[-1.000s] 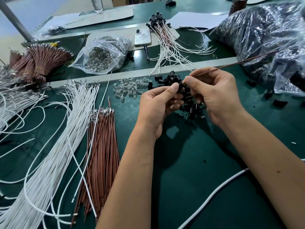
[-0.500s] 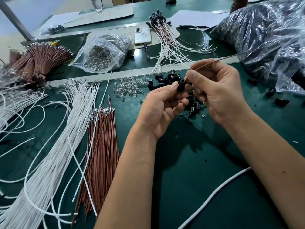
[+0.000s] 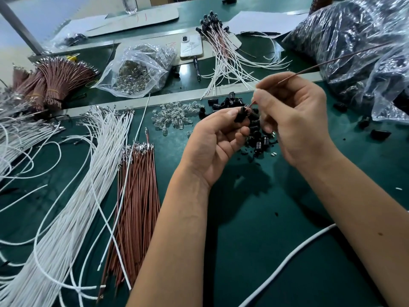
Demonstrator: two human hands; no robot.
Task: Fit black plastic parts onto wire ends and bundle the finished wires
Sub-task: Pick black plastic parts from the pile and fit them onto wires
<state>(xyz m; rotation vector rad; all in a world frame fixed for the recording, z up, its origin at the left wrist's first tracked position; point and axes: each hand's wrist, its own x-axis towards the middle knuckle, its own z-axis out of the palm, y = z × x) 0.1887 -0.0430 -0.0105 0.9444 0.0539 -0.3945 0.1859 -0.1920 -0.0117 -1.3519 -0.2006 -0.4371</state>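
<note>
While a fan of finished wires (image 3: 223, 52) with black caps already lies at the back of the bench, large piles of loose white wires (image 3: 73, 196) and brown wires (image 3: 137, 196) remain unfitted, so most of the job looks ahead. Raised over the pile of black parts (image 3: 257, 134), the left hand (image 3: 212, 142) pinches one black plastic part (image 3: 241, 114), and the right hand (image 3: 294, 120) pinches a brown wire (image 3: 332, 60), its tip at the part's mouth.

Bright even light, soft shadows, wide-angle edge distortion
</note>
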